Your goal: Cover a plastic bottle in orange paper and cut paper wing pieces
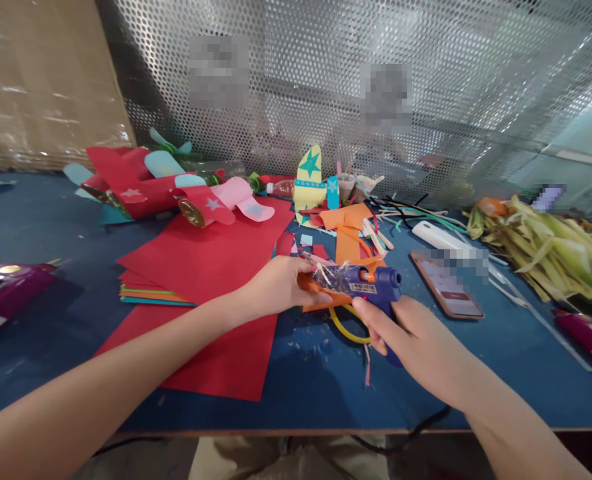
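My right hand (419, 347) is wrapped round the handle of a blue glue gun (371, 283), its nozzle pointing left. My left hand (279, 283) pinches a small orange piece (310, 283) right at the gun's tip, with glue strings across it. Both hands hover over the blue table (301, 373), just right of the red paper sheets (216, 267). A yellow loop (343, 327) lies under the gun.
A red paper plane (146, 183) stands at the back left, a yellow paper rocket (309, 177) in the middle. Orange paper scraps (349, 230), a phone (446, 283), a white remote (439, 235) and corn husks (551, 247) lie to the right. A purple object (3, 287) sits far left.
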`<state>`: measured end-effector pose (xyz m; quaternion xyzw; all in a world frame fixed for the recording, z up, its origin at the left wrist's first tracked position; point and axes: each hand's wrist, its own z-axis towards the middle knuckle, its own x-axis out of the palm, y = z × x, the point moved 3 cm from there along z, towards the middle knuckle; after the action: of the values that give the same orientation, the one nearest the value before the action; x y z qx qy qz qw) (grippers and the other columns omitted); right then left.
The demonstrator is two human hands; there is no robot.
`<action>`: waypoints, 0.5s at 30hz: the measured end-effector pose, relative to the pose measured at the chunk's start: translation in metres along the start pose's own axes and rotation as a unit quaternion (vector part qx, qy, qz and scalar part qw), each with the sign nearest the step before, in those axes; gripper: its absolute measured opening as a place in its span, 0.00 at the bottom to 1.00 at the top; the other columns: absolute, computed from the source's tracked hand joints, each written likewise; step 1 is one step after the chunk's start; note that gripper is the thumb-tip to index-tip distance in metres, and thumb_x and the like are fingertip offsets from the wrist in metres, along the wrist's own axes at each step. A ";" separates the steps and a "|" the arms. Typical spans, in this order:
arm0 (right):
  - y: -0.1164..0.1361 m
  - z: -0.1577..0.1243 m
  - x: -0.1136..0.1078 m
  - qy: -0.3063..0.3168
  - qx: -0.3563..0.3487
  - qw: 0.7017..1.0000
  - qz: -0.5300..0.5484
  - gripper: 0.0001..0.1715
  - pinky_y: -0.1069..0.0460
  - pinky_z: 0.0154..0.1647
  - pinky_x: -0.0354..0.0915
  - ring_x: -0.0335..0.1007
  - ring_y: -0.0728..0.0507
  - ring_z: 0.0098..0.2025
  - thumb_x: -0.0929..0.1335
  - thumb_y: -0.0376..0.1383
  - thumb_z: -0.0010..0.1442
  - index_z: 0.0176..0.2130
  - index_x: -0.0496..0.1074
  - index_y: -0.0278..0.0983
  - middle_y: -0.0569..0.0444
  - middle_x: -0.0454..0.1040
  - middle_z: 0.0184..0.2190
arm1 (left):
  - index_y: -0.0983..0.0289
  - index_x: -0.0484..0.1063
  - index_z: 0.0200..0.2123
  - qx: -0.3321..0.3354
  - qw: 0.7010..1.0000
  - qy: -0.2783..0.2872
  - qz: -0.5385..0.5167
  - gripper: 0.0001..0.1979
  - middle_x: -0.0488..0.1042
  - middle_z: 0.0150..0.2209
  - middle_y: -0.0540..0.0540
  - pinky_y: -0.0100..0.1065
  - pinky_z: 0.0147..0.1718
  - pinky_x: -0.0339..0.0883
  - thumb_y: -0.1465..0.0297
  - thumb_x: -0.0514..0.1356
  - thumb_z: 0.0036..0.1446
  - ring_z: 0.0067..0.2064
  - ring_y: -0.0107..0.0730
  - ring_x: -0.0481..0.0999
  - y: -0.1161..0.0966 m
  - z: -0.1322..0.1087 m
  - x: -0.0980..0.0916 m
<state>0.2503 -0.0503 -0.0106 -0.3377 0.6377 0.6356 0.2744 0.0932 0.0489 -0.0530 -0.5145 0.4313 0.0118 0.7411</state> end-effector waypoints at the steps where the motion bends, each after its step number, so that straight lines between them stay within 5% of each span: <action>1: 0.000 0.001 0.001 0.007 -0.002 1.000 0.003 0.29 0.52 0.25 0.58 0.62 0.47 0.20 0.56 0.54 0.64 0.19 0.57 0.41 0.59 0.63 0.15 | 0.68 0.78 0.30 0.006 1.000 0.003 -0.012 0.13 0.79 0.31 0.53 0.26 0.29 0.65 0.63 0.66 0.46 0.32 0.34 0.76 -0.001 0.000 0.000; 9: -0.001 0.000 -0.002 0.006 -0.009 1.000 0.005 0.29 0.52 0.24 0.57 0.61 0.47 0.20 0.56 0.53 0.63 0.18 0.57 0.41 0.60 0.61 0.15 | 0.67 0.78 0.32 0.029 0.998 0.007 -0.052 0.12 0.80 0.40 0.56 0.30 0.38 0.68 0.64 0.66 0.47 0.40 0.40 0.78 -0.004 -0.001 0.000; 15: -0.003 -0.004 -0.007 -0.009 0.003 1.000 -0.030 0.29 0.52 0.25 0.58 0.62 0.47 0.20 0.56 0.53 0.64 0.19 0.59 0.41 0.59 0.64 0.15 | 0.67 0.79 0.36 0.008 1.000 -0.002 -0.014 0.16 0.80 0.31 0.52 0.27 0.30 0.66 0.62 0.66 0.46 0.35 0.37 0.78 -0.002 -0.001 0.000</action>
<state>0.2578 -0.0533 -0.0070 -0.3501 0.6270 0.6280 0.2999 0.0934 0.0470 -0.0516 -0.5144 0.4226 -0.0013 0.7462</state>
